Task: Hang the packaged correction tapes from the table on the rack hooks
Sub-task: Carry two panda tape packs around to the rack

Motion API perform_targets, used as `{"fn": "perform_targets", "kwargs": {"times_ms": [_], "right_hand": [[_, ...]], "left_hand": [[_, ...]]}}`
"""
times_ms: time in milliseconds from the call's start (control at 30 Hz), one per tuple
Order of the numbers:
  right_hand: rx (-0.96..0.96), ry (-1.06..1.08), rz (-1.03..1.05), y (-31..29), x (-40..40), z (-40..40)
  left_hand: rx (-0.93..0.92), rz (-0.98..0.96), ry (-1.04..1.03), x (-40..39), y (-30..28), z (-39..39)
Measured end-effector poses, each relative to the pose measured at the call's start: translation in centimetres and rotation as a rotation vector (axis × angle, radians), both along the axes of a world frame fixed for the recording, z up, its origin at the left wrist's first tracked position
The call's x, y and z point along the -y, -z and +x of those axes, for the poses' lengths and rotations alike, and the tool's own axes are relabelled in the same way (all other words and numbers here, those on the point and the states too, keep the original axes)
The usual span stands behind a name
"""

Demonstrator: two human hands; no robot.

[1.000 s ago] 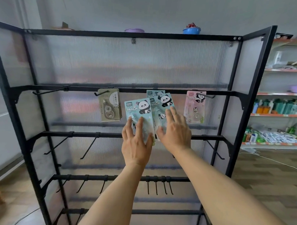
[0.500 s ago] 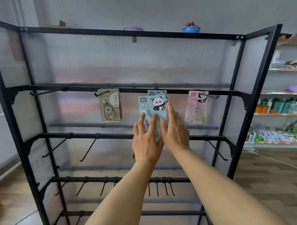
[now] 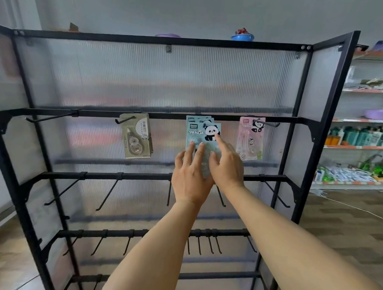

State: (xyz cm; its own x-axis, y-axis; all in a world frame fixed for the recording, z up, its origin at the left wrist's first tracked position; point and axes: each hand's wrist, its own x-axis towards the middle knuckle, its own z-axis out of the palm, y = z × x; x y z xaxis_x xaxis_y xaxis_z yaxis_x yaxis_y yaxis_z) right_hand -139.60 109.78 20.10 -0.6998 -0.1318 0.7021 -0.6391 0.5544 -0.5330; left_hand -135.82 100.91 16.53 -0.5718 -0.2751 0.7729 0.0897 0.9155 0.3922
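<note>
A stack of blue panda correction tape packages point(image 3: 203, 132) hangs at the middle of the black rack's upper hook bar point(image 3: 96, 113). My left hand point(image 3: 190, 175) lies with straight, spread fingers against the lower part of the front package. My right hand point(image 3: 228, 165) is beside it, its index finger stretched up and touching the panda picture. A beige package point(image 3: 136, 135) hangs on a hook to the left and a pink panda package point(image 3: 250, 137) on a hook to the right. The table is out of view.
An empty hook point(image 3: 50, 117) juts from the upper bar's left end. Lower bars point(image 3: 141, 176) carry several empty hooks pointing toward me. Shop shelves point(image 3: 360, 146) with bottles and goods stand at the right. Bowls sit on top of the rack.
Both hands slid right and up with the blue package, which now hangs squared in front of the others. My right index finger has stretched up onto the panda picture.
</note>
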Motion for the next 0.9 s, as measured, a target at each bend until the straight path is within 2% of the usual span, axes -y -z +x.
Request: {"fn": "perform_targets", "kwargs": {"times_ms": [433, 700, 900], "right_hand": [[0.154, 0.028, 0.218, -0.6, 1.1, -4.1], [0.231, 0.063, 0.305, -0.8, 3.3, -7.7], [0.243, 0.087, 0.288, -0.5, 5.0, -9.7]], "left_hand": [[0.342, 0.018, 0.034, 1.2, -0.9, -3.5], [0.396, -0.004, 0.058, 3.0, -1.7, -7.2], [0.424, -0.049, 0.077, 4.8, -1.9, -9.1]]}}
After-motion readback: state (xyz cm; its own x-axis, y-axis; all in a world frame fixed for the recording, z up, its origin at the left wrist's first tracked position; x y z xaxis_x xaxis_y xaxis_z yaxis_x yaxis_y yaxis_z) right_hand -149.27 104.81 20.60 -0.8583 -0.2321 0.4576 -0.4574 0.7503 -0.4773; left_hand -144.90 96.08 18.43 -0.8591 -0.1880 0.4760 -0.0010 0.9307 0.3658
